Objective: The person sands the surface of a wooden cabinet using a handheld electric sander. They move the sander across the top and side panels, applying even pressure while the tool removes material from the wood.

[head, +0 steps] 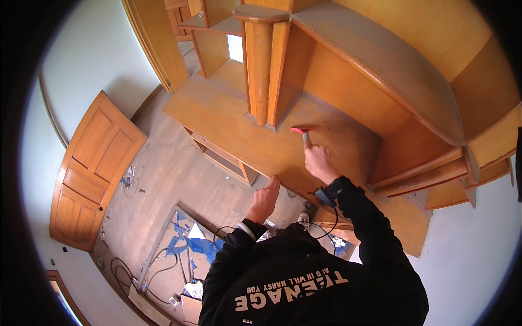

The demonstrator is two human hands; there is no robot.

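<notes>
In my right hand (319,161) is a small scraper (303,130) with a red head and a grey handle; my fist is closed round the handle. The red head lies at the dusty surface of a wooden counter (228,118), right of a rounded wooden post (262,73). My left hand (266,199) is by the front edge of the counter, fingers mostly curled and the index finger pointing towards the edge. Nothing shows in it. Whether it touches the edge I cannot tell.
Dusty wooden shelving (379,53) rises behind the counter and curves to the right. A panelled wooden door (96,171) leans against the left wall. On the floor are a grey frame (157,244), torn blue sheeting (202,246), hoses or cables and scraps. A cable hangs near my right wrist.
</notes>
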